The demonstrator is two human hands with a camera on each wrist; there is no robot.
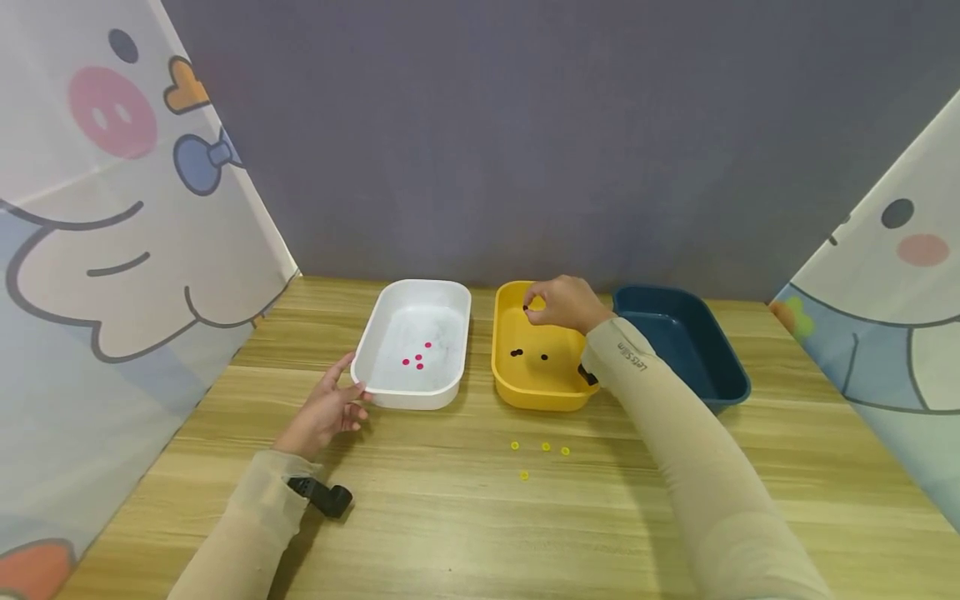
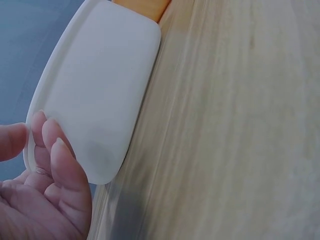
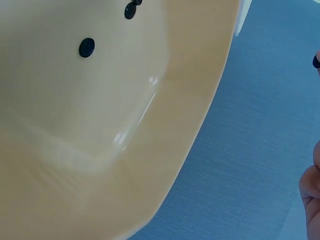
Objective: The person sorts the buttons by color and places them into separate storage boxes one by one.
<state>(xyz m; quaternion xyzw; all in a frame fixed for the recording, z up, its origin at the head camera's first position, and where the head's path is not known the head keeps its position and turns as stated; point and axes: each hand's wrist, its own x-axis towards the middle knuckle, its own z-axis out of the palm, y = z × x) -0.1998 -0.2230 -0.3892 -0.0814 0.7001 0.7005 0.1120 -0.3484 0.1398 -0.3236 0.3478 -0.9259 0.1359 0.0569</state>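
In the head view my left hand [image 1: 327, 414] holds the near-left corner of a white tray [image 1: 411, 401], thumb on the rim and another finger along its left side. The remaining fingers [image 2: 66, 167] curl loosely outside the wall. Several small red discs [image 1: 418, 357] lie inside that tray. My right hand [image 1: 567, 305], over the far part of a yellow tray [image 1: 543, 400], pinches a small black button [image 1: 526, 308] between thumb and fingertip. More black buttons [image 3: 86, 47] are on the yellow tray's floor. In the right wrist view only the edge of that hand shows.
A dark blue tray [image 1: 731, 385] stands to the right of the yellow one, partly behind my right forearm. Several small yellow buttons [image 1: 545, 447] lie on the wooden table [image 1: 420, 517] in front of the trays. A grey wall [image 1: 480, 142] rises behind them.
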